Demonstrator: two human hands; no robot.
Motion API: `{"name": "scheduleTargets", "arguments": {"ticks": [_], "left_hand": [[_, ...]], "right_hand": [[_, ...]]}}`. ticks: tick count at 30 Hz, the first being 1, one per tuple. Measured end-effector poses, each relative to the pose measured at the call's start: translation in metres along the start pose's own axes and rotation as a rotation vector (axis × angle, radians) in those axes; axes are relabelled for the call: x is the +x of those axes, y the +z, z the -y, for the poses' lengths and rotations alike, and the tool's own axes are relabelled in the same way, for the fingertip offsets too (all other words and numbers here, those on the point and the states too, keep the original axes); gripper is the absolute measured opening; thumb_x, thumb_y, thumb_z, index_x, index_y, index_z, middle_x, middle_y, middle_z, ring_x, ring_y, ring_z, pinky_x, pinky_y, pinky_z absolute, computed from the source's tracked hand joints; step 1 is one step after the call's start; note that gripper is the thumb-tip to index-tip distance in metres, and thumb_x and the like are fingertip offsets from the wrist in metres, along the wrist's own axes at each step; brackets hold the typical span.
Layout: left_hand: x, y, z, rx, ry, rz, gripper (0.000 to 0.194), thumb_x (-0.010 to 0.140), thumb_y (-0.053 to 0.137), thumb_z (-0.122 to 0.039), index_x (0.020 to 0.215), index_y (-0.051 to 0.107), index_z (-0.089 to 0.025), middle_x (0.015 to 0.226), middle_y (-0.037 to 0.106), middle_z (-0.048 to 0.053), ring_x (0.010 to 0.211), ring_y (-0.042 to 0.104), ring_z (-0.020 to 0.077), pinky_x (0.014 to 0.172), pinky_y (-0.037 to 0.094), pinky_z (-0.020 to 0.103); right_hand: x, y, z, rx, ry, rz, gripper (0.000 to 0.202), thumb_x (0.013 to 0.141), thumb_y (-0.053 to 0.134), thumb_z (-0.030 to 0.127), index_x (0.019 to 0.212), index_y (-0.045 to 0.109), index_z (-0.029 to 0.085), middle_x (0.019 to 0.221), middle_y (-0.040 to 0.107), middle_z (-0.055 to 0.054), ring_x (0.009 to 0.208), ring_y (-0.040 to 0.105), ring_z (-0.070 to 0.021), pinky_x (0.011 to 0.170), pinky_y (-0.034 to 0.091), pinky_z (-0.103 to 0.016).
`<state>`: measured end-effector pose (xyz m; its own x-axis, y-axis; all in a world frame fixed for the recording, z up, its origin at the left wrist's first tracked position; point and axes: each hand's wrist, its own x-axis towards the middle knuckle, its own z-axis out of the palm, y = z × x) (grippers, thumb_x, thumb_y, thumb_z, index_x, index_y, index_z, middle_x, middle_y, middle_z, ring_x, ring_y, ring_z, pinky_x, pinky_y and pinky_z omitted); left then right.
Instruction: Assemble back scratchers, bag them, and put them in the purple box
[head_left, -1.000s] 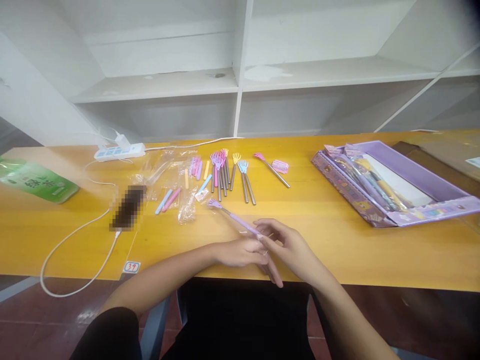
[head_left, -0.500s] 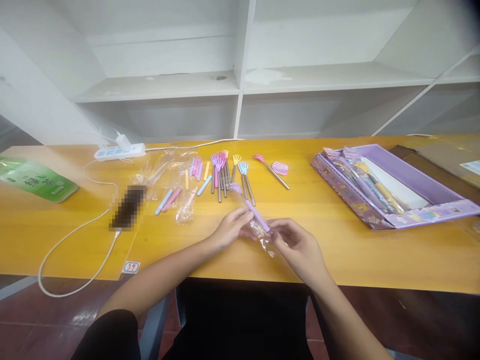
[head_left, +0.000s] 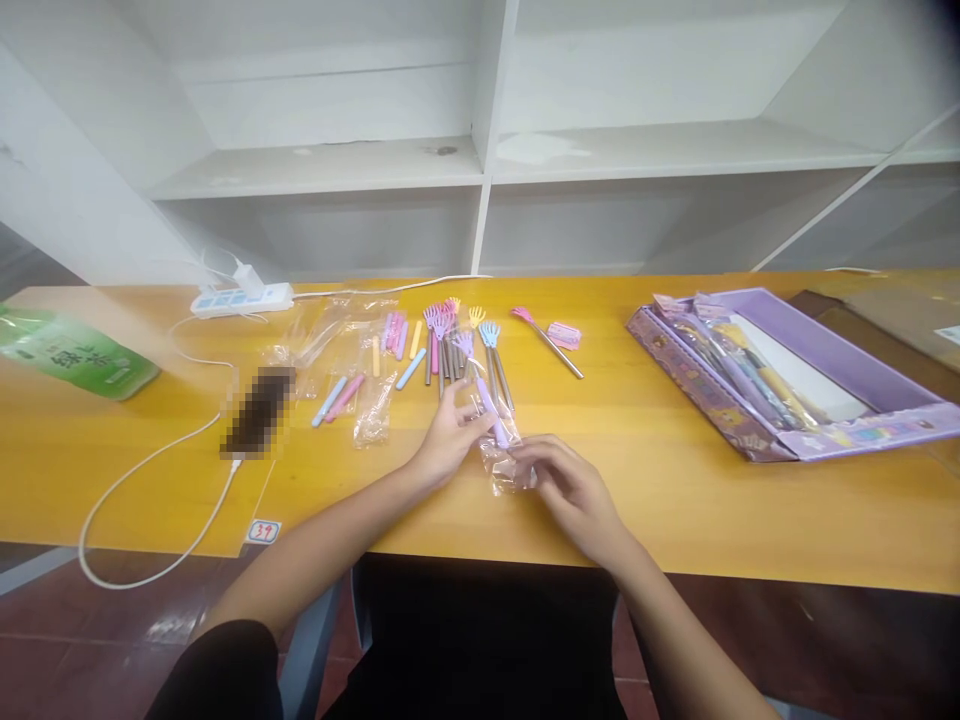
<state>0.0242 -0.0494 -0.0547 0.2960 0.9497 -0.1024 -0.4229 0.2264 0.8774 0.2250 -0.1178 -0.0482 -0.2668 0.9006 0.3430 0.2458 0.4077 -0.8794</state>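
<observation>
My left hand is closed around a purple back scratcher, thumb laid across its handle. The scratcher's claw head points away from me, over the loose ones. Clear plastic wrap surrounds the handle and bunches at its near end. There my right hand pinches the crinkled film, with its fingertips partly hidden. Just beyond the hands lie several back scratchers with coloured claws and metal rods. Left of them are loose pastel handle sleeves and clear bags.
A purple display box holding bagged scratchers stands at the right. One pink scratcher lies beside a pink card. On the left are a green bottle, a power strip, and a blurred dark device on a white cable.
Both hands have shifted slightly left with the purple back scratcher, which now points more steeply away. My left fingers have moved farther up it, and the bunched film has moved left.
</observation>
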Motion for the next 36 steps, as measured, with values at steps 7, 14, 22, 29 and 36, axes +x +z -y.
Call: {"name": "scheduleTargets", "arguments": {"ticks": [7, 14, 22, 29, 36], "left_hand": [[-0.002, -0.003, -0.007, 0.211, 0.051, 0.153, 0.064, 0.087, 0.085, -0.044, 0.141, 0.057, -0.025, 0.125, 0.075, 0.013, 0.084, 0.074, 0.0162, 0.084, 0.059, 0.033], [-0.005, -0.002, 0.001, 0.341, 0.03, 0.285, 0.028, 0.09, 0.08, -0.041, 0.102, 0.079, -0.016, 0.124, 0.074, 0.012, 0.119, 0.069, 0.0246, 0.111, 0.048, 0.041], [-0.009, 0.003, -0.007, 0.292, 0.02, 0.336, 0.026, 0.096, 0.075, -0.041, 0.105, 0.082, -0.017, 0.125, 0.074, 0.013, 0.121, 0.068, 0.0253, 0.108, 0.05, 0.04], [-0.008, -0.001, 0.004, 0.284, -0.109, 0.311, 0.048, 0.078, 0.093, -0.036, 0.12, 0.077, -0.018, 0.111, 0.076, 0.01, 0.09, 0.073, 0.0177, 0.086, 0.059, 0.034], [-0.011, 0.007, 0.007, 0.318, -0.066, 0.306, 0.044, 0.078, 0.092, -0.037, 0.118, 0.08, -0.02, 0.14, 0.07, 0.014, 0.117, 0.072, 0.0254, 0.1, 0.057, 0.036]], "right_hand": [[0.001, 0.0, -0.008, -0.236, -0.188, -0.101, 0.006, 0.097, 0.072, 0.024, 0.097, 0.078, 0.027, 0.101, 0.064, -0.008, 0.097, 0.067, -0.0247, 0.085, 0.059, -0.043], [0.001, 0.006, -0.01, -0.214, -0.088, -0.195, 0.008, 0.102, 0.066, 0.027, 0.097, 0.073, 0.025, 0.096, 0.07, -0.007, 0.086, 0.066, -0.0221, 0.073, 0.055, -0.038], [0.002, 0.007, -0.006, -0.172, -0.019, -0.254, 0.012, 0.103, 0.066, 0.029, 0.093, 0.07, 0.023, 0.092, 0.066, -0.006, 0.074, 0.059, -0.0173, 0.063, 0.049, -0.033], [0.002, 0.008, -0.011, -0.119, 0.058, -0.229, 0.018, 0.102, 0.066, 0.035, 0.089, 0.069, 0.024, 0.091, 0.064, -0.005, 0.075, 0.06, -0.0176, 0.064, 0.052, -0.033], [0.001, 0.009, -0.033, 0.116, 0.264, -0.474, 0.028, 0.102, 0.065, 0.048, 0.114, 0.052, 0.026, 0.089, 0.063, -0.002, 0.07, 0.064, -0.0169, 0.057, 0.053, -0.028]]}}
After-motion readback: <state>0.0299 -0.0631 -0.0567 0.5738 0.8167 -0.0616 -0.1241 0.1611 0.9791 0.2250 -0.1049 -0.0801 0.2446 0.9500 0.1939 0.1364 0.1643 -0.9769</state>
